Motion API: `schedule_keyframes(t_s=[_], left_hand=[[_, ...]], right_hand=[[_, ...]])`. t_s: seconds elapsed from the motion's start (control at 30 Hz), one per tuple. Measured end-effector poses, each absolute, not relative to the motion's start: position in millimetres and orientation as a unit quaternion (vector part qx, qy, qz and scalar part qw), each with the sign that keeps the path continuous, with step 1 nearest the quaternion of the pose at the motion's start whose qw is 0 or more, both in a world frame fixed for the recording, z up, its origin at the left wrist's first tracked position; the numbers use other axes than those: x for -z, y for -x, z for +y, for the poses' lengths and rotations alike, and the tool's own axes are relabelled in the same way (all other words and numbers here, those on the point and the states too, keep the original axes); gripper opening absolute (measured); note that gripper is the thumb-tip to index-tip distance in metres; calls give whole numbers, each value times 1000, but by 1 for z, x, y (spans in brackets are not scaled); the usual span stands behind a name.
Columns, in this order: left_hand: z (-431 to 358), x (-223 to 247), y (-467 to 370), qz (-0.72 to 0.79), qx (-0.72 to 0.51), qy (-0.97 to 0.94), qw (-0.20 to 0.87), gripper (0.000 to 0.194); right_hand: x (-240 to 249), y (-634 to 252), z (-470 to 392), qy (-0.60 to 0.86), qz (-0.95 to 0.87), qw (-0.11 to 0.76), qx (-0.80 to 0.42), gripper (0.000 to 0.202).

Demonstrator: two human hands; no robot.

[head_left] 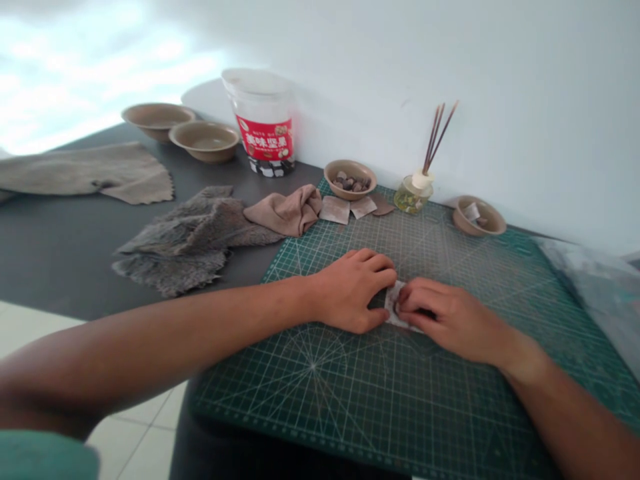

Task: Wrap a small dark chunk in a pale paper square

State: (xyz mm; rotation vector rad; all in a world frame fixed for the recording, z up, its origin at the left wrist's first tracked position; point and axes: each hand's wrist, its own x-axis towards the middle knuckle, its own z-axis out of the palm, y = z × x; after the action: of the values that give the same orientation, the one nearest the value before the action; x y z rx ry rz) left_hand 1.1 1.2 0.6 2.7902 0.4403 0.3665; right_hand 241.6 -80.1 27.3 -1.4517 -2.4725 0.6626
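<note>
A small white square piece (391, 298), like paper or cloth, lies flat on the green cutting mat (350, 393) between my hands. My left hand (356, 290) steadies its left side, the thumb at the near corner and the curled fingers at the far one. From the right, my right hand (445, 313) reaches over the same piece with fingers and thumb drawn together. A small dark patch shows by those fingertips, but what they pinch is hidden.
Behind stand a bowl of brown stone-like pieces (350, 193), a reed diffuser (414, 193) and a bowl with white packets (483, 230). Pale squares (335, 209) lie nearby. Leftward are grey cloth (180, 240), brown cloth (285, 212), a plastic tub (265, 133) and two bowls (205, 150). Clear plastic (595, 280) lies right.
</note>
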Motion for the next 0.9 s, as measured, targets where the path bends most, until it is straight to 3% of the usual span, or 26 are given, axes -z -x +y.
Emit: schedule_keyframes(t_s=[0.1, 0.23, 0.37, 0.53, 0.63, 0.8, 0.9], left_hand=[[1, -1, -1, 161, -129, -968, 141, 36], [1, 0, -1, 154, -128, -969, 145, 36], [1, 0, -1, 158, -132, -968, 143, 37], [1, -1, -1, 156, -127, -968, 149, 36], [1, 0, -1, 159, -128, -968, 146, 36], [1, 0, -1, 154, -129, -968, 149, 37], [1, -1, -1, 156, -128, -968, 152, 36]], right_hand=[[-28, -242, -79, 534, -818, 114, -182, 10], [-28, -240, -81, 480, -840, 70, -241, 14], [-27, -241, -80, 538, -816, 118, -177, 11], [-27, -240, -84, 479, -839, 83, -245, 12], [-25, -239, -85, 523, -819, 124, -201, 9], [-24, -233, -83, 481, -842, 93, -224, 13], [-26, -233, -79, 520, -827, 128, -172, 12]])
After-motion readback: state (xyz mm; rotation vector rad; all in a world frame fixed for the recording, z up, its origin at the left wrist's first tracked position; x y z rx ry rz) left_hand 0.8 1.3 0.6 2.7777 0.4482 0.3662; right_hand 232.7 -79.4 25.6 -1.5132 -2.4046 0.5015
